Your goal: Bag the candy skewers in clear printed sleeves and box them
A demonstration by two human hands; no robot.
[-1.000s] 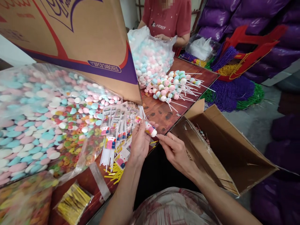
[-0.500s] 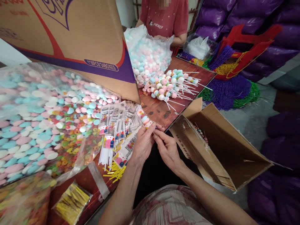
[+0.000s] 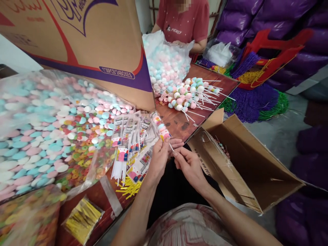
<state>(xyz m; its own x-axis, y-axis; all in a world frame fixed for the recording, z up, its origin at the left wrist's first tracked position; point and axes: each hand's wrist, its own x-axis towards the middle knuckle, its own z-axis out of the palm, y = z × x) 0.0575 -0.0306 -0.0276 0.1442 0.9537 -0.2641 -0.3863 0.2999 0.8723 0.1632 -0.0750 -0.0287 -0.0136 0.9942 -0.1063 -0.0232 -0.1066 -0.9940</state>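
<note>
A candy skewer in a printed clear wrapper slants up from my hands, its white stick pointing down toward me. My left hand pinches the lower end of the wrapper between thumb and fingers. Close beside it, my right hand pinches the tip of the stick. Just left of the skewer lie printed wrappers and yellow twist ties. A pile of candy skewers with white sticks rests farther back on the brown table.
Bags of pastel candies and ring gummies cover the left. A tall carton stands behind them. An open box is at the right. Across the table, a person in a red shirt sits by a candy bag.
My right hand has moved slightly away from my left, and the white stick now shows between them. More of the wrapped skewer is visible. The whole view has shifted slightly.
</note>
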